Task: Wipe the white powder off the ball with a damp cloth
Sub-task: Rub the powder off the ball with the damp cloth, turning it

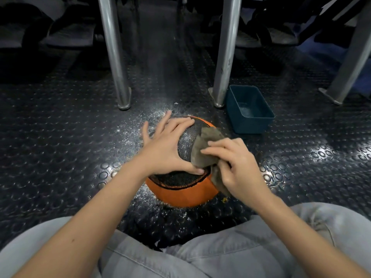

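Studded floor (pixel 60 137) holds blue tub (pixel 251 125) beside metal leg (pixel 224 57), behind the ball (pixel 180 192).

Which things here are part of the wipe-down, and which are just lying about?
In the job:
ball, steadied by the left hand
cloth, gripped by the right hand against the ball

Lying about:
blue tub beside the ball (maybe for wetting the cloth, can't tell)
metal legs
white powder scattered on the studded floor
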